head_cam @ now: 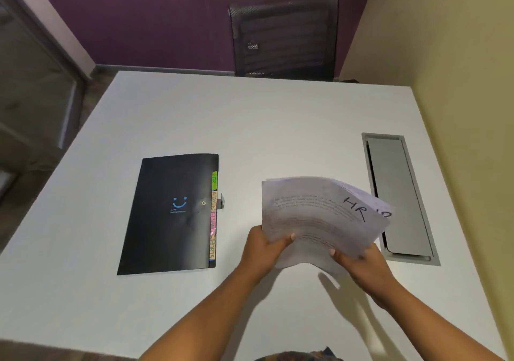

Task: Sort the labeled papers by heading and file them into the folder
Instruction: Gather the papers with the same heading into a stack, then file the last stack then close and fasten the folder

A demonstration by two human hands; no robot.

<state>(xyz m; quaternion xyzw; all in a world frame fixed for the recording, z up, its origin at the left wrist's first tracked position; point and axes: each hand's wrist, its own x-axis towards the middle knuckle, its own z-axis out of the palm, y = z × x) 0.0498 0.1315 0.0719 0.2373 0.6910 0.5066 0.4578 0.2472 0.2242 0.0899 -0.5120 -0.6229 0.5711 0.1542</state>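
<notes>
A stack of white printed papers [317, 216] is lifted off the table, bent upward, its top sheet headed "HR" in black marker. My left hand [262, 252] grips the stack's near left edge, thumb on top. My right hand [361, 269] holds the near right corner from below. A black folder [169, 213] lies shut on the table to the left, with a blue smiley on its cover. Coloured tabs [213, 216] reading HR, ADMIN and SPORTS line the folder's right edge.
The white table [250, 127] fills the view. A grey cable hatch [397, 196] is set into it at the right, just behind the papers. A black mesh chair [283, 35] stands at the far side against a purple wall. A yellow wall runs along the right.
</notes>
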